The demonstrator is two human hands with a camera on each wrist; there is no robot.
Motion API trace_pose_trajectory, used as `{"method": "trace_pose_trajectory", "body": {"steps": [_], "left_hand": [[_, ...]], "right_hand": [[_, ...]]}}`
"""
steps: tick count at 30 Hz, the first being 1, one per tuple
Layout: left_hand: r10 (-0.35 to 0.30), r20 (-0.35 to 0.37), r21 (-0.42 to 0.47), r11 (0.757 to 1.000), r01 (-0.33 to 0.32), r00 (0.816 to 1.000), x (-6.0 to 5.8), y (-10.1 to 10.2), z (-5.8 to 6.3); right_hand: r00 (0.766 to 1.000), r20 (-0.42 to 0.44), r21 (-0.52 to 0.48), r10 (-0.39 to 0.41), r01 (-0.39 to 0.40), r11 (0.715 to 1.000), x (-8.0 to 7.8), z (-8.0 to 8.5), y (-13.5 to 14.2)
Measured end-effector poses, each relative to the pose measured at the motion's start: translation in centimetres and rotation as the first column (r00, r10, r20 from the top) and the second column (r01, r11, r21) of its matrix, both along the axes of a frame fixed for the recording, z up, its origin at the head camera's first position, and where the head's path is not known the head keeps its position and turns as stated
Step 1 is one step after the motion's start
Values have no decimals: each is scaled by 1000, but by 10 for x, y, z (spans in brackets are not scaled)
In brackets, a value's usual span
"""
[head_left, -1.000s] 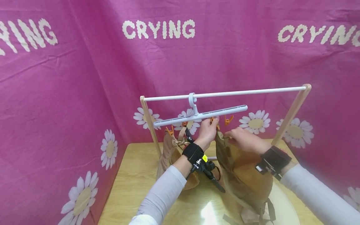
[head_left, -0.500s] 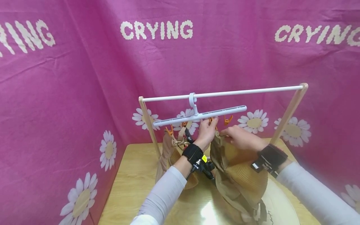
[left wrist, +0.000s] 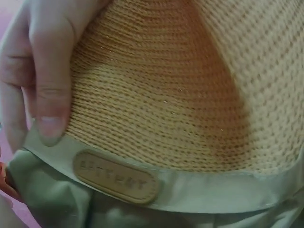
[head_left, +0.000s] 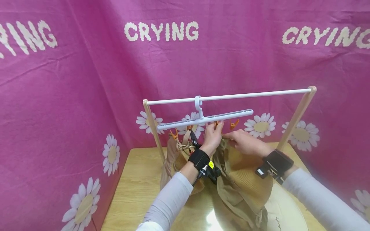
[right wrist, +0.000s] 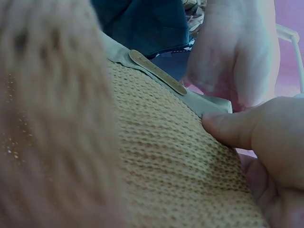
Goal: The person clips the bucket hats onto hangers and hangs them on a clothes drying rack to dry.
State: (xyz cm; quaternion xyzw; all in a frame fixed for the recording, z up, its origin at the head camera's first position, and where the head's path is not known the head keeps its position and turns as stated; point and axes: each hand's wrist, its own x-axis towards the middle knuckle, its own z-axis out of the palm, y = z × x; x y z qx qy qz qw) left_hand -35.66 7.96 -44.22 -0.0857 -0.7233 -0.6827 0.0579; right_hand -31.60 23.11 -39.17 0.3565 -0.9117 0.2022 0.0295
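Note:
My left hand [head_left: 212, 137] pinches an orange clip [head_left: 216, 124] under the pale blue hanger [head_left: 202, 120]. Just to its right, my right hand [head_left: 248, 142] pinches the edge of a tan woven sun hat [head_left: 254, 186] with khaki cloth hanging from it. The right wrist view has the right thumb [right wrist: 228, 128] pressed on the end of the hat's light band, with the left hand [right wrist: 235, 52] close behind. In the left wrist view, a leather label [left wrist: 116, 175] shows on that band, and a bit of orange clip [left wrist: 7, 183] peeks in at the left edge.
The hanger hooks over a white rod [head_left: 254, 95] between wooden posts. A second woven hat with cloth [head_left: 170, 160] hangs at the left from clips. Another orange clip [head_left: 234, 124] dangles at right. A round cream item [head_left: 284, 205] lies on the wooden table [head_left: 127, 192].
My right hand has moved slightly left toward the clip in my left hand, and the hat has swung left with it. The left hand stays at the clip.

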Motion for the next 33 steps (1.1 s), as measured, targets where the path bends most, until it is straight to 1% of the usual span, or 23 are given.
{"method": "trace_pose_trajectory", "body": {"steps": [3, 5, 8, 9, 13, 15, 17, 18, 21, 25, 26, 27, 30, 33], "left_hand": [[-7, -16, -6, 1000, 7, 1000, -2, -1, -1], [2, -31, -39, 999, -3, 1000, -4, -2, -3], [-2, -42, -61, 998, 0, 999, -6, -4, -5], [-2, -50, -55, 999, -1, 999, -7, -4, -6], [-15, -74, 30, 999, 18, 997, -12, -5, -10], [-27, -87, 61, 998, 32, 996, -14, -5, -12], [-35, -91, 67, 997, 42, 995, -16, -7, -14], [-45, -87, 61, 997, 50, 995, -16, -8, -15], [-100, -54, 66, 992, 104, 994, -16, -12, -16], [-200, 2, 67, 978, 199, 980, -14, -20, -15], [-211, 19, 62, 976, 209, 977, -14, -22, -16], [-217, 36, 52, 975, 215, 975, -12, -24, -15], [-205, 74, 27, 979, 204, 976, -9, -29, -15], [-193, 76, 5, 981, 193, 978, -5, -31, -14]], "right_hand": [[999, -41, -23, -27, 26, 999, -1, 1, -2], [997, -55, -36, -50, 48, 998, 0, 4, -4], [995, -62, -46, -77, 74, 996, 0, 8, -4], [994, -67, -47, -85, 82, 996, 0, 9, -4], [990, -81, -42, -119, 116, 992, -1, 7, -1], [988, -74, -41, -138, 135, 990, -2, 6, 0], [987, -45, -51, -156, 153, 987, -4, 4, 2], [986, -30, -58, -167, 165, 985, -5, 3, 2], [981, 7, -81, -193, 193, 978, -6, 1, 4], [976, 28, -107, -217, 219, 970, -4, -3, 6], [975, 27, -117, -218, 220, 968, -2, -4, 7], [976, 24, -127, -215, 216, 968, 0, -6, 7], [978, -2, -154, -206, 204, 967, 6, -10, 7], [977, -30, -149, -213, 207, 967, 12, -12, 7]]}}
